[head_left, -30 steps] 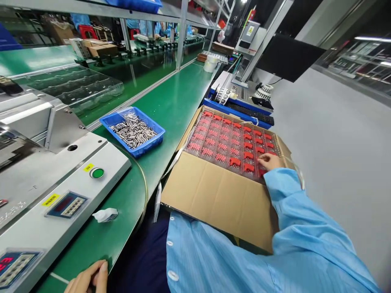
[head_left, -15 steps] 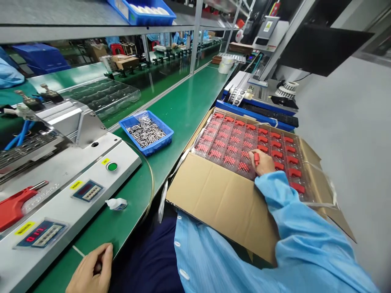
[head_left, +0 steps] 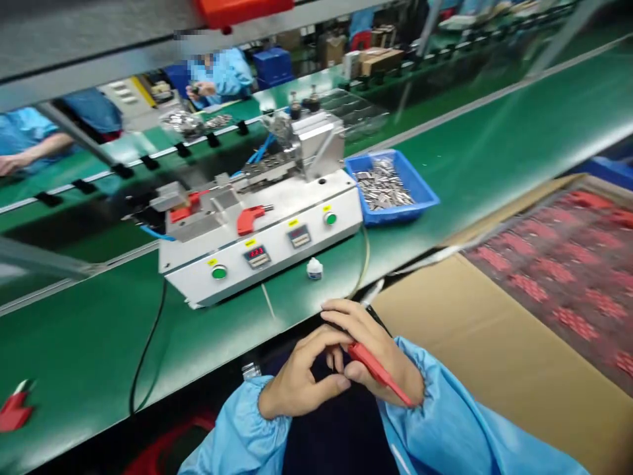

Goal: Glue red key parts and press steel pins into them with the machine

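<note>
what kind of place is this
Most likely a factory assembly floor: a benchtop machine with green buttons, a blue bin of small metal parts and a cardboard box of red pieces.

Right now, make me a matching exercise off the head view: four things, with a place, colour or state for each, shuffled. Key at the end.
1. Tray
2. Bottle
3. Carton
4. Right hand

A. holding a red part
B. brown, at the picture's right
C. blue, with metal pieces inside
D. white, in front of the machine

Pairs: 1-C, 2-D, 3-B, 4-A
</note>
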`<state>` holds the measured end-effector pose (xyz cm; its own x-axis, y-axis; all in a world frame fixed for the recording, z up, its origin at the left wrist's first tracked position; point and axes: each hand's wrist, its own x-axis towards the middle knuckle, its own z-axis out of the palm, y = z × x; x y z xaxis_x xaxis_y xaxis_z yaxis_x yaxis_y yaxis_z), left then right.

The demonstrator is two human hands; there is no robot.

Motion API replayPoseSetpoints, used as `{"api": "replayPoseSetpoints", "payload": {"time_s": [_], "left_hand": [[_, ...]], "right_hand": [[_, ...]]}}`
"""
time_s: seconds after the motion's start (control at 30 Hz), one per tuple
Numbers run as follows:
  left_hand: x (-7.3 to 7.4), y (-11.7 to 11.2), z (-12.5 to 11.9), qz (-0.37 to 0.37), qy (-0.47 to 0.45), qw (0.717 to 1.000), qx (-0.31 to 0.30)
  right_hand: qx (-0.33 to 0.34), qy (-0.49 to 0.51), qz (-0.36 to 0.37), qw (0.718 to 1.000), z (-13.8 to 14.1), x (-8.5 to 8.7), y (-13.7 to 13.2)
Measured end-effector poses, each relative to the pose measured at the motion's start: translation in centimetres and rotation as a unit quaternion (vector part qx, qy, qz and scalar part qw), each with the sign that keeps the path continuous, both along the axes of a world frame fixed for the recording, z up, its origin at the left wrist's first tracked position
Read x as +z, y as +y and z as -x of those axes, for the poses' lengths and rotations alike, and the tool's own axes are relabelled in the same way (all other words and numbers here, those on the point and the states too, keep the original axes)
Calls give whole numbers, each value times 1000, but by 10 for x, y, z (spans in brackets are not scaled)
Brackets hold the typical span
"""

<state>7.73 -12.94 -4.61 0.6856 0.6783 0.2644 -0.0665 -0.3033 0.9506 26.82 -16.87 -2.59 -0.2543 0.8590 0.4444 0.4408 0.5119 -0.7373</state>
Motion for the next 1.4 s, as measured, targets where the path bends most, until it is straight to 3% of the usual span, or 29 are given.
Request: {"api": "replayPoseSetpoints", "payload": {"time_s": [0.17,0.27,0.33,0.37,0.43,0.5,0.57,0.73,0.87,0.97,1.17,1.33,1.4], "left_hand": [[-12,13,31,69,15,995,72],[-24,20,43,94,32,990,96],[-30,24,51,134,28,980,147],[-33,26,55,160,20,970,180],[-35,32,64,213,-4,944,253],[-36,40,72,243,-24,917,315],[-34,48,78,251,-35,902,349],[-32,61,78,252,-47,901,350],[-35,61,69,245,-50,908,336],[-38,60,64,234,-36,919,316],[-40,58,59,220,5,929,298],[-38,58,59,217,-5,931,293],[-37,59,58,214,-17,932,292]], "right_hand": [[90,-1,59,994,36,-5,40],[138,-39,71,987,36,-9,55],[154,-45,60,985,27,-10,64],[140,-34,52,988,21,-11,69],[24,12,33,999,7,-13,81],[-125,48,35,990,-3,-20,98],[-196,50,63,977,-7,-31,116],[-133,49,146,979,4,-52,139],[-72,152,228,959,12,-43,129],[-43,162,245,955,10,-30,117],[-36,123,272,954,5,-22,102],[-128,164,246,947,9,-22,106],[-136,167,246,945,10,-21,108]]}}
